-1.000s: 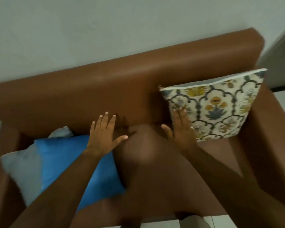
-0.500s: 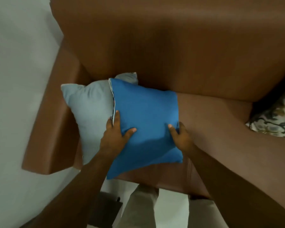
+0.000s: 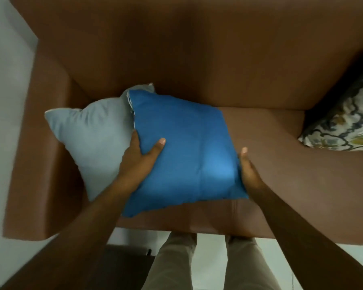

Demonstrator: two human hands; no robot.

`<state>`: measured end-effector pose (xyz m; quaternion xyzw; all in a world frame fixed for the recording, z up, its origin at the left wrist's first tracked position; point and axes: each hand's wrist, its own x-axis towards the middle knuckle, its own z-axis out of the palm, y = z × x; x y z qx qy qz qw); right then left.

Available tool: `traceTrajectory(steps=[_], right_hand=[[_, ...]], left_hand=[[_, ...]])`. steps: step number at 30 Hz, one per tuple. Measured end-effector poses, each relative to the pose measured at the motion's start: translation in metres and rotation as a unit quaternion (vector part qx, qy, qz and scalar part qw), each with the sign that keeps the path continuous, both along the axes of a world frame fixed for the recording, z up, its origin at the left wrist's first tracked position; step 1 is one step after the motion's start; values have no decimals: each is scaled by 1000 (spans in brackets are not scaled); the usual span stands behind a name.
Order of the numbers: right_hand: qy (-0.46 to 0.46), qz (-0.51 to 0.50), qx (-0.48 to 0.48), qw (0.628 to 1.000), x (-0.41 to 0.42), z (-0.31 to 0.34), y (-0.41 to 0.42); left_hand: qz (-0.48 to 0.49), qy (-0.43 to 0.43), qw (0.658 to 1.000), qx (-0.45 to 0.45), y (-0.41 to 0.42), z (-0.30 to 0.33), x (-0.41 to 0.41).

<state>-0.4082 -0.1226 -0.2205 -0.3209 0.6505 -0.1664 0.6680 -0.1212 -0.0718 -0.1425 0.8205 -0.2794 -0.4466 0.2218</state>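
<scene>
Where the view starts nearest the camera, two legs in beige trousers (image 3: 176,262) stand at 6 o'clock on a pale floor (image 3: 354,258), knees close to the front edge of a brown sofa (image 3: 291,164). A dark object (image 3: 117,256) sits low at 7 o'clock; too blurred to identify.

Both forearms reach up from the bottom corners.
- Left hand (image 3: 137,160): grips the blue cushion (image 3: 189,155) at its 9 o'clock edge. Thumb pressed flat on the top face, fingers tucked out of sight between blue and grey fabric.
- Right hand (image 3: 249,172): clasps the same cushion at its 3 o'clock edge. Thumb points up along the side, remaining fingers hidden behind the cushion.

The blue cushion is held between the two hands over the left half of the seat, tilted, one corner up at 11 o'clock, its lower edge near the seat front. Whether it rests on the seat cannot be told.

A grey cushion (image 3: 92,143) lies touching it at 9 o'clock, partly under the blue one, against the armrest (image 3: 40,153).

A patterned cushion (image 3: 344,126), cream with dark and yellow tracery, sits at 3 o'clock in the seat's far corner, well apart from the blue one.

Beyond, at 12 o'clock, the backrest (image 3: 197,49); at 10 o'clock, a pale wall (image 3: 4,59).
</scene>
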Motion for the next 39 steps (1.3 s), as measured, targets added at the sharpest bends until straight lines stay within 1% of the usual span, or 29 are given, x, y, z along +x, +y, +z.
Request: traceTrajectory(steps=[1, 3, 5, 7, 9, 11, 12, 13, 14, 16, 19, 21, 24, 26, 27, 28, 29, 30, 31, 32, 33, 34, 35, 36, 37, 38, 39], right_hand=[[-27, -23, 7, 999, -16, 20, -11], [-60, -62, 3, 996, -51, 64, -39], [-79, -83, -37, 993, -83, 98, -66], [-93, -84, -95, 988, -103, 122, -92], [-93, -74, -159, 980, -120, 142, -116], [-102, -83, -212, 968, -132, 152, -137], [-80, -87, -241, 963, -136, 152, -147], [-30, -78, -268, 960, -138, 148, -157], [29, -62, -292, 954, -141, 142, -167], [116, -56, -338, 932, -142, 131, -186], [164, -78, -387, 904, -147, 126, -209], [183, -85, -406, 891, -152, 126, -221], [202, -94, -383, 896, -164, 120, -239], [254, -72, -337, 904, -170, 116, -251], [283, -65, -335, 897, -172, 115, -255], [304, -56, -360, 880, -171, 117, -256], [316, -41, -403, 858, -166, 119, -252], [322, -23, -459, 828, -157, 121, -245], [326, 0, -517, 791, -146, 121, -234], [328, 36, -569, 753, -135, 118, -224], [330, 93, -604, 719, -126, 111, -216], [339, 180, -612, 692, -120, 103, -210], [363, 279, -591, 665, -120, 94, -208], [390, 359, -549, 646, -124, 87, -211], [415, 394, -502, 649, -133, 80, -218], [437, 387, -463, 667, -141, 76, -229], [455, 352, -440, 690, -147, 74, -239]], left_hand=[[2, 54, 999, -9, -15, 9, 2], [-2, 173, 984, -32, -45, 29, -1], [-4, 251, 966, -53, -71, 47, -13], [15, 300, 952, -60, -94, 60, -28], [14, 352, 935, -35, -114, 66, -43], [16, 369, 929, -14, -129, 65, -55], [22, 373, 928, -17, -136, 63, -62], [31, 374, 927, -27, -142, 62, -71], [40, 361, 931, -42, -148, 61, -82], [57, 295, 951, -79, -159, 61, -104], [105, 177, 969, -135, -177, 52, -122], [138, 135, 969, -153, -188, 44, -123], [145, 86, 974, -150, -209, 34, -126], [153, 35, 977, -142, -224, 32, -133], [153, -26, 977, -145, -230, 31, -138], [131, -128, 971, -153, -233, 29, -142], [85, -252, 948, -175, -232, 27, -147], [24, -360, 908, -214, -228, 27, -156], [-49, -424, 868, -255, -223, 27, -167], [-140, -450, 834, -287, -218, 25, -179], [-244, -451, 804, -300, -214, 20, -190], [-344, -448, 776, -281, -213, 13, -195], [-424, -452, 748, -238, -215, 7, -195], [-474, -456, 732, -177, -221, 5, -189], [-489, -459, 732, -122, -230, 5, -181], [-480, -458, 743, -92, -241, 8, -172], [-465, -455, 755, -81, -250, 11, -164]])
